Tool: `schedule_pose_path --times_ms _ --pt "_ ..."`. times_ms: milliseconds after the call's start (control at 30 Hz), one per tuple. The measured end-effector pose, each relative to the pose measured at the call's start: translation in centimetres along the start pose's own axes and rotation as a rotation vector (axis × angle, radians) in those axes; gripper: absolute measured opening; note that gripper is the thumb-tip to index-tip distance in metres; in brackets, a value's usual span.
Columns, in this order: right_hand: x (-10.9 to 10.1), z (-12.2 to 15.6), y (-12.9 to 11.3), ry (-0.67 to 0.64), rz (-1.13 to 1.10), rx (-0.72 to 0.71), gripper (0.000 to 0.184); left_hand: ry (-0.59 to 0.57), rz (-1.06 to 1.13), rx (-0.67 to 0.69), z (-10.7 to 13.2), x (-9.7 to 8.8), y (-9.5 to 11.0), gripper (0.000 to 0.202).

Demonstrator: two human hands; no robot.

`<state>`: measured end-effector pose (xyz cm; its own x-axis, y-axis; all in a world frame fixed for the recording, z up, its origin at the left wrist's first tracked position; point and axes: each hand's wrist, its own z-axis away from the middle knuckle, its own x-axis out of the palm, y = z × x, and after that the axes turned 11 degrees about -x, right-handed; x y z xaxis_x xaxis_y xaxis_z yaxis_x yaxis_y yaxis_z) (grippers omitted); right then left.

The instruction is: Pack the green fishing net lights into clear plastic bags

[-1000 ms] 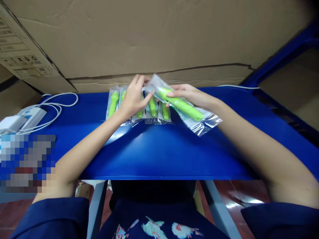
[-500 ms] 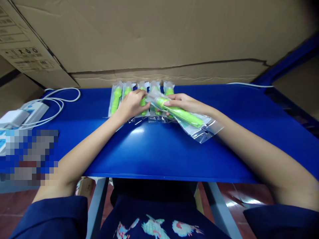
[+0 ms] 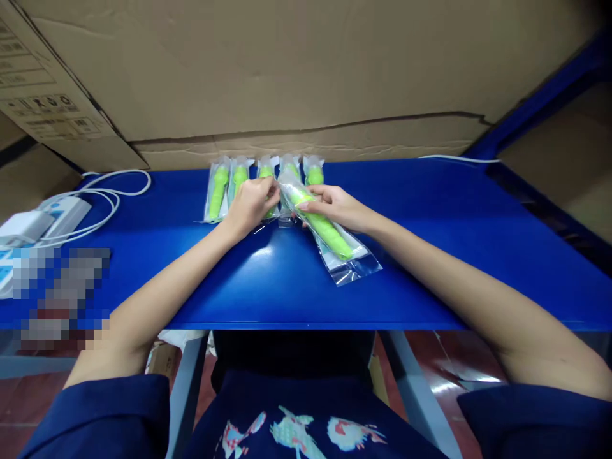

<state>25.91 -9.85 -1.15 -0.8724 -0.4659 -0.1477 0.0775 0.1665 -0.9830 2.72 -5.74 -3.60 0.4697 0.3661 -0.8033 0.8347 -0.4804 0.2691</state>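
My right hand (image 3: pixel 339 205) is closed around a clear plastic bag with a bright green, stick-shaped item (image 3: pixel 329 234) inside. The bag slants, its loose clear end pointing toward me. Against its upper end, my left hand (image 3: pixel 255 199) has its fingers curled together; whether they pinch the bag's edge is hard to see. Several more bagged green items lie side by side behind my hands, among them the leftmost one (image 3: pixel 218 192) and the rightmost one (image 3: pixel 314 171). Their cloudy, clear-looking ends face the cardboard. My hands partly cover the middle ones.
A cardboard wall (image 3: pixel 306 76) rises behind the blue table (image 3: pixel 258 280). To the left are a white power strip (image 3: pixel 67 217) with a looped white cable (image 3: pixel 115 204) and a blurred-out flat object (image 3: pixel 67 293). Another white cable (image 3: pixel 459 158) runs along the back right.
The held bag has swung to a steeper slant, its loose end moving left and nearer to me. My right hand has shifted slightly left. My left fingers have drawn together.
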Motion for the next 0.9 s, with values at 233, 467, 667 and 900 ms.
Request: schedule_pose_path --times_ms 233,467,667,900 --pt "-1.9 -0.4 -1.1 -0.032 0.040 -0.054 0.057 -0.124 0.052 -0.044 -0.8 -1.8 0.1 0.019" --pt "-3.7 0.3 -2.4 -0.188 0.152 -0.085 0.054 -0.218 0.233 0.031 -1.3 -3.4 -0.6 0.014" --pt "-3.6 0.2 -1.4 -0.183 0.235 -0.115 0.068 -0.217 0.463 -0.038 -0.8 -3.5 -0.8 0.028" --pt "-1.4 0.8 -1.4 -0.165 0.760 -0.317 0.068 -0.119 0.389 -0.044 -0.7 -3.2 -0.2 0.029"
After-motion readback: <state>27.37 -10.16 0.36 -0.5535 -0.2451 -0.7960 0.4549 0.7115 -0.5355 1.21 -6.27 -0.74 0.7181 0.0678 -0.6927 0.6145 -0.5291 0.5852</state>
